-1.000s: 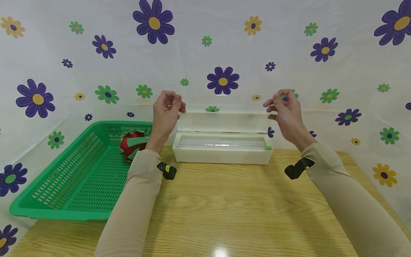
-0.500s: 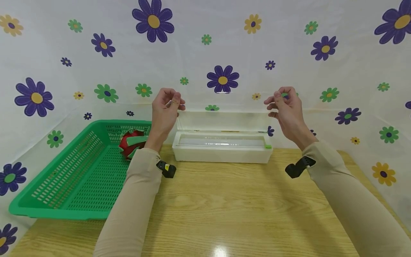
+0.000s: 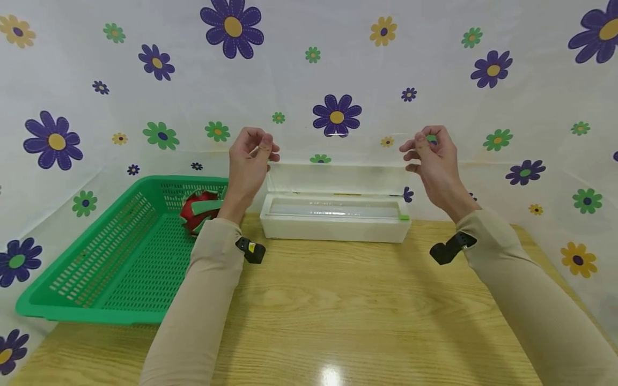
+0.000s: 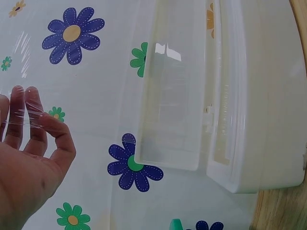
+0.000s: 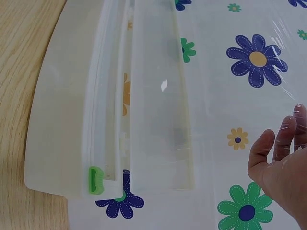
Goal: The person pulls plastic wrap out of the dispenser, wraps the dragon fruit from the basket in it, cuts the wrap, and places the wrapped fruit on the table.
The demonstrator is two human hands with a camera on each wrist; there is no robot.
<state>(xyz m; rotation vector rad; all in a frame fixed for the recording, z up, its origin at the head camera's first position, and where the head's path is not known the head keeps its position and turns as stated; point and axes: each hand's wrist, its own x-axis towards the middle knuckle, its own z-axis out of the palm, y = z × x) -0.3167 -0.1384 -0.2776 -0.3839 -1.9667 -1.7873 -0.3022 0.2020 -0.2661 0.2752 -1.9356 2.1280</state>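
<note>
A sheet of clear cling film (image 4: 23, 52) stretches between my two hands above the dispenser, showing mainly by its glare streaks. My left hand (image 3: 248, 169) pinches its left end between thumb and curled fingers, while my right hand (image 3: 438, 169) pinches the right end the same way. Both are raised apart from each other at lid height and higher. Below them the white cling film dispenser (image 3: 335, 230) stands on the table with its lid (image 3: 335, 178) tipped up behind. A film roll (image 3: 333, 209) lies inside, and a green slide cutter (image 5: 96, 180) sits at the front rail's right end.
A green plastic basket (image 3: 92, 315) stands on the left of the wooden table (image 3: 328, 305). In it lies a red dragon fruit (image 3: 199, 219) with green scales, partly behind my left forearm. A white flower-patterned sheet (image 3: 309, 80) hangs behind the table.
Both hands have risen slightly, with the film still held between them. The head view has tilted down and shifted a little. Dispenser, basket and dragon fruit stay in place.
</note>
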